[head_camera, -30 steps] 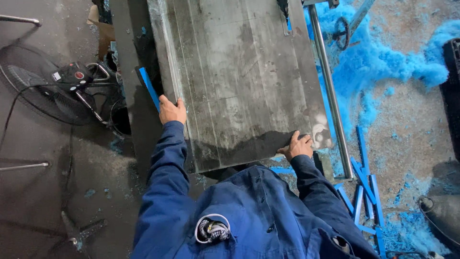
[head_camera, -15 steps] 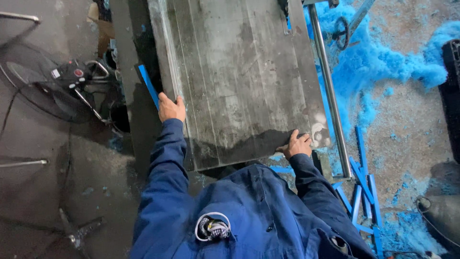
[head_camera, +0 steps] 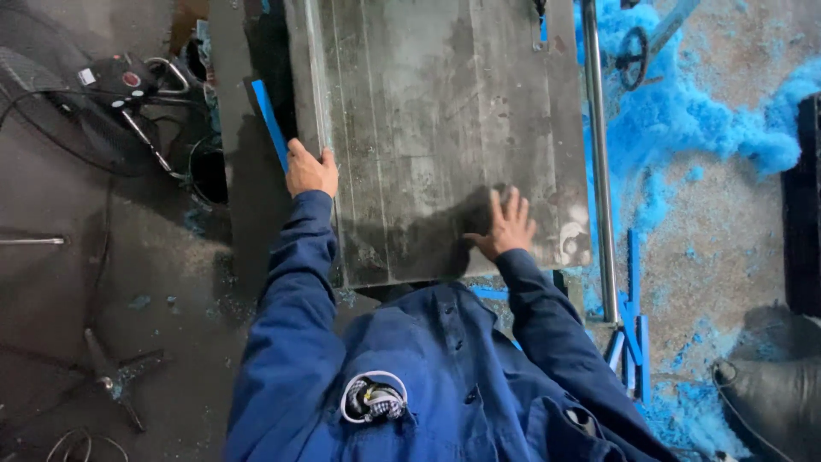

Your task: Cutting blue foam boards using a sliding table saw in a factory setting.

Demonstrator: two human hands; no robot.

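Grey slab [head_camera: 436, 128], left hand [head_camera: 310, 171] gripping edge, right hand [head_camera: 506, 227] flat.

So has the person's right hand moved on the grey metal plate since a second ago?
Yes. The right hand has moved up from the near edge onto the grey metal plate, lying flat, fingers spread.

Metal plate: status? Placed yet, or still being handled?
Done: the grey metal plate lies flat on its support, with blue shavings piled beside it on the floor. In hand: left hand grips the plate's left edge by a blue strip; right hand rests flat on top near the front edge. Left: both hands are on it, not released.
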